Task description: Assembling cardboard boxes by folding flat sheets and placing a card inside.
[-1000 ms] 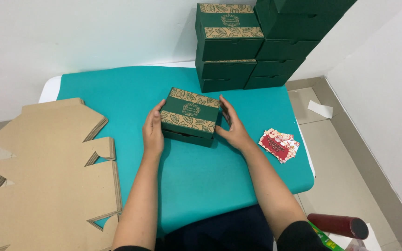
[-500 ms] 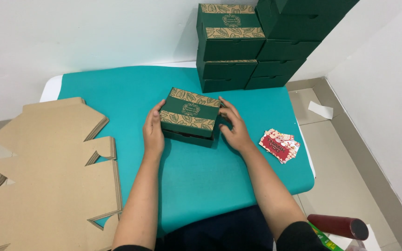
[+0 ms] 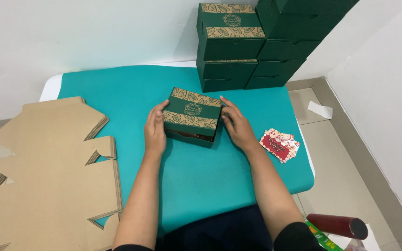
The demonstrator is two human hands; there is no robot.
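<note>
A dark green box (image 3: pixel 191 115) with tan leaf-patterned bands sits in the middle of the teal-covered table (image 3: pixel 201 176). Its lid is down but a thin gap shows along the front edge. My left hand (image 3: pixel 155 131) lies flat against the box's left side. My right hand (image 3: pixel 236 124) presses against its right side, fingers pointing toward the back of the table. Both hands grip the box between them.
Several matching green boxes (image 3: pixel 231 44) are stacked at the table's back right against the wall. A thick pile of flat brown cardboard cut-outs (image 3: pixel 43 176) covers the left. Red-and-white cards (image 3: pixel 280 145) lie near the right edge. A dark red cylinder (image 3: pixel 338 226) lies at the bottom right.
The lid has dropped a little lower on the box. My hands have stayed on its two sides, shifting only slightly.
</note>
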